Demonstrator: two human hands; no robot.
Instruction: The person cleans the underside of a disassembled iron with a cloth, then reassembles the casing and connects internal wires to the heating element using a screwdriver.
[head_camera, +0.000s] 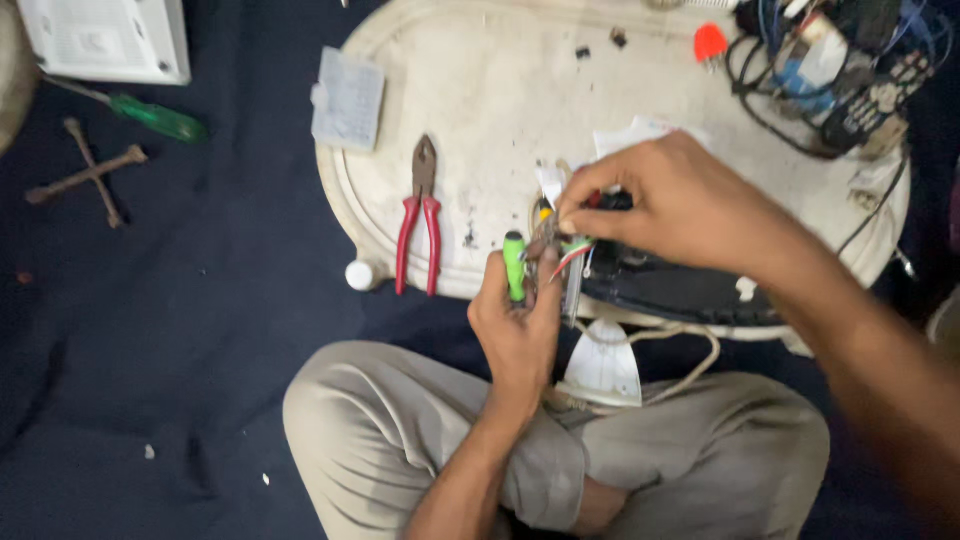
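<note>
Wires (572, 252) (red, green) pinched by right hand (680, 200); left hand (520, 325) grips green tool (514, 262).

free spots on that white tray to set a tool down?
Bare tray between the clear parts box and the orange cap, above the hands. A narrower strip lies between the pliers and the left hand. Crowded: the wire basket corner and around the right hand.

Single head camera looking steeply down, sitting close above lap; white table (480, 90) lying toward 12 o'clock.
</note>
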